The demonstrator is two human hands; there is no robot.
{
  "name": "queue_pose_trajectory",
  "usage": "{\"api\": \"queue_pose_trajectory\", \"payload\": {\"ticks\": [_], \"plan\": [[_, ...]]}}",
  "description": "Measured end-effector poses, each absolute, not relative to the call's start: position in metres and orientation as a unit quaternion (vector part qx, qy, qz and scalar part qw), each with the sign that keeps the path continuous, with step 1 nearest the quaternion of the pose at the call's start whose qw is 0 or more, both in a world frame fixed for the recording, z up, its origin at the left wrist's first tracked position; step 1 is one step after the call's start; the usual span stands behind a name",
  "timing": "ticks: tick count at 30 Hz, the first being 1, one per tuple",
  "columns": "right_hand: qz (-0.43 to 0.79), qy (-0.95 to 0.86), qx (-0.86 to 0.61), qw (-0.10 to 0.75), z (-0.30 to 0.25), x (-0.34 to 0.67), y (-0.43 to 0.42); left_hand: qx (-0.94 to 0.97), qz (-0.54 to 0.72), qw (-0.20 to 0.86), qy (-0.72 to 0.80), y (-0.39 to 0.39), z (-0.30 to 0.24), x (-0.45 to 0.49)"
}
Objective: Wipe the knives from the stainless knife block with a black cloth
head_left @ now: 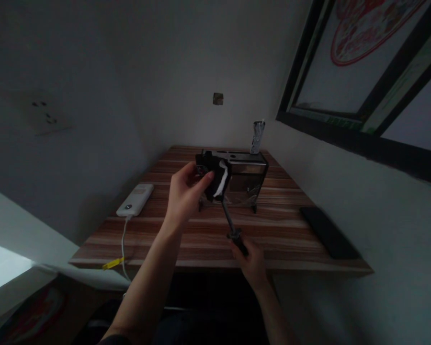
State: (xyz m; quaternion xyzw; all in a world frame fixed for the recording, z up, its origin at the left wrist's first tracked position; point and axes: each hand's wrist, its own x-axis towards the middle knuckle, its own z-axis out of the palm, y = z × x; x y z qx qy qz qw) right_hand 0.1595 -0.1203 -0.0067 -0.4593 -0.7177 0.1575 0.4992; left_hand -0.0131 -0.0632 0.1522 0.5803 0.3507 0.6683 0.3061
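Above the middle of the table, my left hand (187,191) is closed on a black plastic part (214,175) with a white strip along its right side. My right hand (250,261), lower and to the right, grips the dark handle of a screwdriver (229,218). Its shaft slants up and left, with the tip at or near the bottom of the black part; exact contact is hidden. Directly behind is a boxy metal appliance (247,179) on short black feet. I cannot tell whether the black part is attached to it.
A grey patterned object (257,137) stands upright on the appliance. Left on the striped wooden table (158,239) lies a white power bank (135,200) with a white cable (122,239) and yellow tag (113,263). A dark phone-like slab (328,232) lies right. Walls border the table.
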Motion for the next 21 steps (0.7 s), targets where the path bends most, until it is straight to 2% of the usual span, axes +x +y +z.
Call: {"api": "queue_pose_trajectory", "payload": {"ticks": [9,14,21], "plan": [[0.165,-0.719,-0.458,0.496,-0.006,0.160,-0.121,0.568,0.682,0.294,0.355,-0.061,0.157,-0.011],[0.162,-0.711,-0.472,0.496,-0.007,0.160,-0.121,0.598,0.635,0.306,0.383,-0.068,0.137,-0.002],[0.154,-0.703,-0.488,0.495,-0.008,0.159,-0.120,0.661,0.545,0.256,0.448,-0.084,0.107,0.011]]}}
